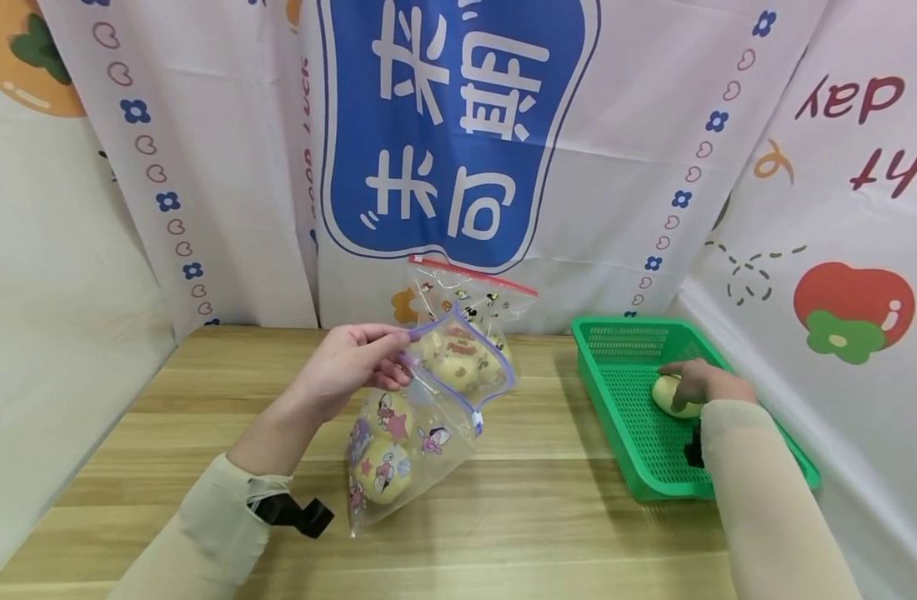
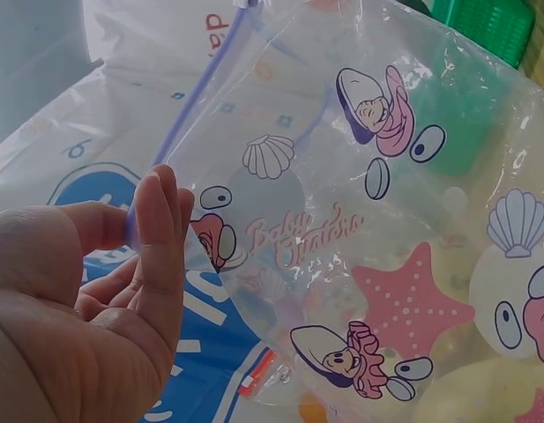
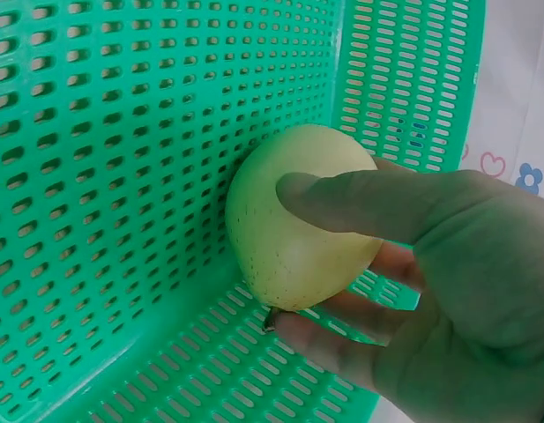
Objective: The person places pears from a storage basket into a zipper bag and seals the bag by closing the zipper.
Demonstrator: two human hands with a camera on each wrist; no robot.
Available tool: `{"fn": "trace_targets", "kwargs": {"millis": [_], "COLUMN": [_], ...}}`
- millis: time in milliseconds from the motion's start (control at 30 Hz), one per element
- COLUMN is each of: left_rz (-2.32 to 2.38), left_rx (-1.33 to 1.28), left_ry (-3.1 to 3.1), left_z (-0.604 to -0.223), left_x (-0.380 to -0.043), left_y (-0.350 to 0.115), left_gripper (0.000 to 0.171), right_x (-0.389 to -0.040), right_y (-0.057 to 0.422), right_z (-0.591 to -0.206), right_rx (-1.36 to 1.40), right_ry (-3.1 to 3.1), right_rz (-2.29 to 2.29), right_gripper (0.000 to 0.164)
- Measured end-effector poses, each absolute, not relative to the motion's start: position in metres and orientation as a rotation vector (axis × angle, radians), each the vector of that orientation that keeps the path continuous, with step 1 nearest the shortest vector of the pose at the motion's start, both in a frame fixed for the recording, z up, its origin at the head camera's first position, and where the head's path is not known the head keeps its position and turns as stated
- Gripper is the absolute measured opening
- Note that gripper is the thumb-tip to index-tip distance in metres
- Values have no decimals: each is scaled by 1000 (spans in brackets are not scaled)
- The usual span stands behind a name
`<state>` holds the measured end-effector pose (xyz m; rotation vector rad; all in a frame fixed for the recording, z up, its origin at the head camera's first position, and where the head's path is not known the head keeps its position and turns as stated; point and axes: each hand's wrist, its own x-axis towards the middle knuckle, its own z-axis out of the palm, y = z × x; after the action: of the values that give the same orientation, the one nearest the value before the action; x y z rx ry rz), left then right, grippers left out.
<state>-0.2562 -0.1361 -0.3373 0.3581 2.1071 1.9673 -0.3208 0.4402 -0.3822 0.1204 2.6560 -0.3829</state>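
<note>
My left hand (image 1: 359, 367) pinches the purple zip edge of a clear zip bag (image 1: 438, 467) printed with pink starfish and cartoon figures. The bag's mouth gapes, its white slider at the right corner, and pale yellow pears (image 1: 383, 473) sit in its lower part. In the left wrist view, thumb and fingers (image 2: 157, 238) squeeze the purple strip. Over in the green basket (image 1: 612, 417), my right hand (image 1: 709, 385) grips a pear (image 3: 298, 225), thumb on one side and fingers around the other. Its dark stem shows by the fingertips in the right wrist view.
Behind the held bag, a second clear bag with a red zip (image 1: 496, 283) stands against the back curtain, with pears inside. Everything is on a wooden table (image 1: 518, 533), and printed white cloth (image 1: 616, 192) walls in the back and sides. The basket stands close to the right cloth.
</note>
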Motion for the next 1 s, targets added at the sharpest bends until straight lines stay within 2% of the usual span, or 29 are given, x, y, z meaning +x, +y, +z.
{"fn": "trace_targets", "kwargs": {"millis": [167, 467, 633, 1000], "left_rz": [1963, 1965, 1971, 1969], "left_rx": [363, 371, 366, 373], "left_ry": [2107, 2098, 2093, 2083], "left_z": [-339, -340, -340, -341], "left_x": [-257, -256, -255, -256], "left_y": [-135, -133, -132, -129], "left_gripper": [41, 39, 39, 38], "right_x": [-321, -332, -330, -313], "right_y": [443, 434, 410, 335], "right_z": [-388, -388, -377, -350], "right_rx": [85, -245, -303, -700], "right_ry": [2669, 3125, 3308, 3674], "right_rz": [-437, -533, -665, -755], "right_gripper": [85, 77, 78, 78]}}
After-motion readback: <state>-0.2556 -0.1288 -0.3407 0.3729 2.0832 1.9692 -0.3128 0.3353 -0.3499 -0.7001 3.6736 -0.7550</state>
